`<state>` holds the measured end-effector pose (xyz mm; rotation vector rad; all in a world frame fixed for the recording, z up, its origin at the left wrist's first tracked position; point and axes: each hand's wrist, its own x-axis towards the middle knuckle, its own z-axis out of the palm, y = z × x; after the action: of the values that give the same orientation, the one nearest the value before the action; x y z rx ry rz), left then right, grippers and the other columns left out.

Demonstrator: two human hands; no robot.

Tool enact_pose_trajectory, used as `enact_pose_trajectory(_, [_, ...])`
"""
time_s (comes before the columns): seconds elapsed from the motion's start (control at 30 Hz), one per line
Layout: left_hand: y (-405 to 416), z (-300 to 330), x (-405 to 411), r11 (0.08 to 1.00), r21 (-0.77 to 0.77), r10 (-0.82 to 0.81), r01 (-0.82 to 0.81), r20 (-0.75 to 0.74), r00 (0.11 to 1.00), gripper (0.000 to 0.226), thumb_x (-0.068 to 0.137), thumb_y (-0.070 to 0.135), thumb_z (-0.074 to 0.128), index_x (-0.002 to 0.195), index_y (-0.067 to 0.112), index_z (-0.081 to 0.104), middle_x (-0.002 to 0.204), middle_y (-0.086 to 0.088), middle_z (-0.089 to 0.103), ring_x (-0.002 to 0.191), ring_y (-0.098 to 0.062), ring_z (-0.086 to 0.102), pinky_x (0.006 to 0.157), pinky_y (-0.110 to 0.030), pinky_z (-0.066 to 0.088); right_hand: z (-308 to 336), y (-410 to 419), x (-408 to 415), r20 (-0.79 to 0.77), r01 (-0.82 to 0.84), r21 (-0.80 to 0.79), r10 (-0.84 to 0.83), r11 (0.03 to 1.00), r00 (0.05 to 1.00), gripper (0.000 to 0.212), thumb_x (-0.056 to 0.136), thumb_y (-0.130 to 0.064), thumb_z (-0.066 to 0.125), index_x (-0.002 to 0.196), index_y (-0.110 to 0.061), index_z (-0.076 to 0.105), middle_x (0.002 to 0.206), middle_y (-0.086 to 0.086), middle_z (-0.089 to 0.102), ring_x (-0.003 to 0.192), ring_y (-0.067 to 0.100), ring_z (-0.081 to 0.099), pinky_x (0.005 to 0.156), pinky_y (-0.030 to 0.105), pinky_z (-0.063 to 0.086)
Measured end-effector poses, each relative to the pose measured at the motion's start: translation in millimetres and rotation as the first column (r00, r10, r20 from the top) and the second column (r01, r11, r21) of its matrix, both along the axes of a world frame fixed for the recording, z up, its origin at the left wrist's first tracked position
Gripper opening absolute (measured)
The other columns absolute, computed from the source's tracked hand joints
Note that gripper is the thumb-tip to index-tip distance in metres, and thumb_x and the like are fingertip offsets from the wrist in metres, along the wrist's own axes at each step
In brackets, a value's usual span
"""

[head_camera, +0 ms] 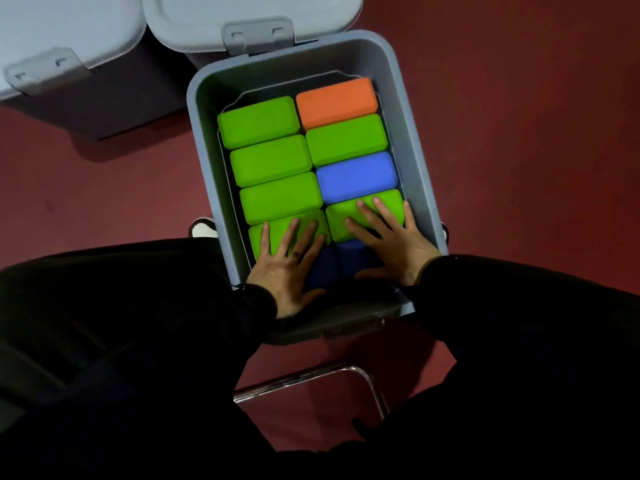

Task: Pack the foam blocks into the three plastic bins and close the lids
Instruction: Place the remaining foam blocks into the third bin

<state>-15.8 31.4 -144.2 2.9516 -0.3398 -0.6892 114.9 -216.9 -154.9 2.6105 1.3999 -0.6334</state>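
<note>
Chrome chair frame [363, 379] nearest, both hands' fingers [298, 233] flat on green blocks [277, 197], closed bin [69, 46] behind

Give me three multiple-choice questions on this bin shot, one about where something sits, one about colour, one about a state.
1. Where does the orange block sit in the open bin?
A. far right corner
B. near left corner
C. on the floor

2. What colour is the block just beyond the right hand?
A. orange
B. blue
C. yellow

3. How do the two hands lie?
A. gripping the lid
B. fingers flat on green blocks
C. hanging clear of the bin

Answers:
1 A, it lies at the far end of the right column.
2 B, the blue block borders the green block under that hand.
3 B, the left hand and the right hand rest with straight fingers on the nearest green blocks.
</note>
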Motion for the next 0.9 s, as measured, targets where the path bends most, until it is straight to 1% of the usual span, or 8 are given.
enact_pose_trajectory(0.1, [1.2,-0.1,0.6,1.0,0.02,-0.017,0.017,-0.004,1.0,0.115,0.073,0.084,0.044,0.161,0.02,0.01,0.169,-0.006,-0.003,0.154,-0.037,-0.005,0.11,-0.077,0.002,5.4,1.0,1.0,0.009,-0.011,-0.055,0.011,0.998,1.0,0.121,0.067,-0.091,0.049,0.163,-0.03,0.007,0.171,0.007,-0.004,0.157,0.035,-0.007,0.111,0.079,0.013])
enact_pose_trajectory(0.17, [1.9,-0.9,0.1,0.999,0.031,-0.028,0.028,-0.002,1.0,0.115,0.072,0.081,0.047,0.161,0.019,0.01,0.169,-0.008,-0.002,0.154,-0.038,-0.004,0.109,-0.077,0.004,9.3,3.3,1.5,0.015,-0.031,-0.106,0.032,0.994,0.999,0.131,0.059,-0.092,0.055,0.163,-0.029,0.004,0.171,0.008,-0.009,0.156,0.036,-0.01,0.113,0.078,0.009])
enact_pose_trajectory(0.23, [2.2,-0.9,0.6,0.999,0.031,-0.03,0.03,0.003,1.0,0.114,0.072,0.079,0.046,0.161,0.02,0.009,0.169,-0.009,-0.001,0.154,-0.039,-0.003,0.109,-0.078,0.005,13.3,4.2,1.1,0.027,-0.031,-0.104,0.034,0.994,0.999,0.135,0.056,-0.089,0.063,0.163,-0.028,0.007,0.171,0.011,-0.005,0.156,0.038,-0.005,0.114,0.077,0.008])
enact_pose_trajectory(0.43, [-3.8,2.7,5.7,0.996,0.074,-0.047,0.046,0.005,0.999,0.116,0.072,0.085,0.039,0.16,0.022,-0.004,0.168,-0.011,-0.008,0.154,-0.036,-0.007,0.109,-0.076,0.006,17.3,6.5,-0.6,0.015,-0.069,-0.042,0.069,0.997,0.997,0.129,0.056,-0.084,0.07,0.162,-0.031,0.018,0.17,0.015,0.004,0.156,0.04,0.005,0.116,0.073,0.013])
enact_pose_trajectory(0.57, [-6.0,1.3,2.4,0.996,0.072,-0.051,0.049,0.024,0.998,0.116,0.072,0.087,0.037,0.161,0.021,-0.001,0.168,-0.01,-0.006,0.154,-0.035,-0.008,0.111,-0.075,0.006,20.0,8.1,-3.2,-0.017,-0.067,-0.038,0.066,0.997,0.998,0.124,0.062,-0.083,0.068,0.162,-0.035,0.012,0.17,0.013,0.0,0.156,0.038,0.0,0.12,0.068,0.01])
enact_pose_trajectory(0.77, [-6.5,4.0,2.6,0.998,0.046,-0.038,0.036,0.058,0.998,0.117,0.073,0.086,0.04,0.16,0.021,-0.002,0.169,-0.009,-0.008,0.155,-0.033,-0.008,0.113,-0.071,0.006,27.9,12.9,-6.3,-0.021,-0.047,0.002,0.047,0.999,0.999,0.116,0.069,-0.077,0.069,0.161,-0.036,0.013,0.17,0.014,0.004,0.157,0.036,0.004,0.123,0.062,0.01])
enact_pose_trajectory(0.83, [-7.6,5.6,4.3,0.998,0.047,-0.046,0.043,0.062,0.997,0.117,0.073,0.085,0.04,0.16,0.021,-0.004,0.169,-0.008,-0.007,0.155,-0.033,-0.007,0.114,-0.07,0.007,30.5,14.3,-7.5,-0.029,-0.036,0.017,0.036,0.999,0.999,0.113,0.071,-0.077,0.066,0.161,-0.036,0.011,0.17,0.013,0.003,0.157,0.036,0.003,0.123,0.061,0.01])
enact_pose_trajectory(0.9, [-8.8,6.6,5.5,0.999,0.033,-0.041,0.039,0.088,0.995,0.115,0.074,0.084,0.041,0.16,0.02,0.0,0.169,-0.009,-0.001,0.155,-0.033,-0.001,0.115,-0.069,0.009,35.2,16.9,-7.2,-0.039,-0.011,0.03,0.012,0.999,0.999,0.109,0.074,-0.077,0.063,0.161,-0.037,0.011,0.171,0.012,0.002,0.157,0.035,0.002,0.124,0.059,0.01])
